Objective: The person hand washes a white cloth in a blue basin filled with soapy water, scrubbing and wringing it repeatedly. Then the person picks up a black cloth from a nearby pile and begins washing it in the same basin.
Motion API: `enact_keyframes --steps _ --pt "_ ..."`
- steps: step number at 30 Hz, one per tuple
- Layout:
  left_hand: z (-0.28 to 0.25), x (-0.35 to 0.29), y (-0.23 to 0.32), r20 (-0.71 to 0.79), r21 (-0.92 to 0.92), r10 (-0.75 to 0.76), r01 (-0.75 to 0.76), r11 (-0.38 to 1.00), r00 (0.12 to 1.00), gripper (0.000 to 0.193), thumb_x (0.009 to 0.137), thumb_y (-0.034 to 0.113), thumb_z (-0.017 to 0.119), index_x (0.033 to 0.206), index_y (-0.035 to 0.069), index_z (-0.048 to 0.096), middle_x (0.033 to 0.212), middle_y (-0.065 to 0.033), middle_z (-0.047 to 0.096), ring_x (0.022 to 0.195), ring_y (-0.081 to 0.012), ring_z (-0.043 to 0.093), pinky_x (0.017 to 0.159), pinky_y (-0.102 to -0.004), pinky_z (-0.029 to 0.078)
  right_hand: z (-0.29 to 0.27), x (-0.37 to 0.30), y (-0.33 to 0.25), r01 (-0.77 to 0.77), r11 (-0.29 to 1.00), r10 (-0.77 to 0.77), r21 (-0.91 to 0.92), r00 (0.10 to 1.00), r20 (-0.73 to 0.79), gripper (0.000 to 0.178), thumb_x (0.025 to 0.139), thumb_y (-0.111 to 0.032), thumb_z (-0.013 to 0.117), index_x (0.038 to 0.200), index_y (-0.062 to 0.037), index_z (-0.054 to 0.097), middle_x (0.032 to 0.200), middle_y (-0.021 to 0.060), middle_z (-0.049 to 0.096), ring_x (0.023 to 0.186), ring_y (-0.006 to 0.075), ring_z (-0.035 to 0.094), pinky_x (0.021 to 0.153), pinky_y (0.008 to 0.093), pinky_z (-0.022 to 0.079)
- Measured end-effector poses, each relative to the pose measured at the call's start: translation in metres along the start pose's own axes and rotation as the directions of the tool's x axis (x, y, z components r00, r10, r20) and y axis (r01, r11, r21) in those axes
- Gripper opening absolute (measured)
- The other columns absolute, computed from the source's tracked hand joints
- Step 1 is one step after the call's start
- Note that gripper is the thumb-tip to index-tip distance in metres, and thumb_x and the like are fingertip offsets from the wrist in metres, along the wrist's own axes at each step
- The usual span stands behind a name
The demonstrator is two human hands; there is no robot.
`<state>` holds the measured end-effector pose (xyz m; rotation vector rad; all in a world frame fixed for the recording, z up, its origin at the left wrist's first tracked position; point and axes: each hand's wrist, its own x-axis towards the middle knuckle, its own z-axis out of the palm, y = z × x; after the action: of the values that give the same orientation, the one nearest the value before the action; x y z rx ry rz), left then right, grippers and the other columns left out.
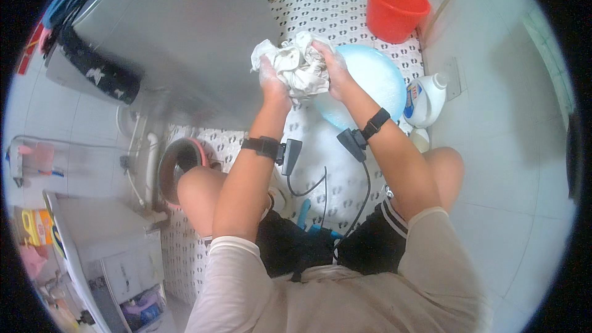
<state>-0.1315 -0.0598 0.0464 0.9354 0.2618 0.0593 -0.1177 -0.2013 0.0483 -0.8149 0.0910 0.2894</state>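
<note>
Left grip (272,82) and right grip (336,70) clamp a crumpled, deeply creased white cloth (298,71)

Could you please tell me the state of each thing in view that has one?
White cloth: bunched up, held in both grips
Left grip: closed on the cloth
Right grip: closed on the cloth
Light-blue basin: open-topped, suds-like froth inside
Red bucket: upright, no lid
White jug: appears capped
Dark tub: open-topped, contents unclear
Black wrist straps: fastened around both forearms
</note>
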Motion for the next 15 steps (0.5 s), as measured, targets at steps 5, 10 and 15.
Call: enact_keyframes --steps 5,10,15 --pt "0.003 -0.009 0.008 -0.126 0.061 0.071 -0.064 0.996 0.989 0.064 0.102 0.052 0.026 0.139 0.002 0.043 0.136 -0.0156 0.053 0.122 -0.0315 0.055 0.104 -0.0446 0.044 0.010 0.002 -0.007 -0.181 0.976 0.166 0.120 0.978 0.128 0.051 0.087 -0.040 0.067 0.122 -0.0037 0.058 0.113 0.0098 0.065 0.098 0.0198 0.066 0.084 0.0353 0.055" --pt "-0.002 -0.015 0.015 -0.204 0.048 0.172 -0.166 0.985 0.964 0.061 0.102 0.048 0.025 0.137 0.002 0.046 0.133 -0.0153 0.056 0.120 -0.0321 0.056 0.102 -0.0446 0.046 0.014 0.011 0.002 -0.287 0.957 0.291 -0.048 0.947 0.139 0.059 0.086 -0.047 0.065 0.126 -0.0038 0.056 0.112 0.0103 0.064 0.097 0.0218 0.066 0.083 0.0341 0.055" --pt "-0.029 -0.001 0.023 -0.318 0.143 0.285 -0.252 0.957 0.904 0.049 0.101 0.039 0.036 0.126 0.000 0.053 0.121 -0.0142 0.061 0.107 -0.0293 0.062 0.094 -0.0428 0.050 0.024 0.011 0.008 -0.375 0.920 0.337 0.114 0.905 0.262 0.052 0.089 -0.043 0.063 0.121 -0.0025 0.057 0.112 0.0098 0.065 0.096 0.0210 0.066 0.086 0.0358 0.055"
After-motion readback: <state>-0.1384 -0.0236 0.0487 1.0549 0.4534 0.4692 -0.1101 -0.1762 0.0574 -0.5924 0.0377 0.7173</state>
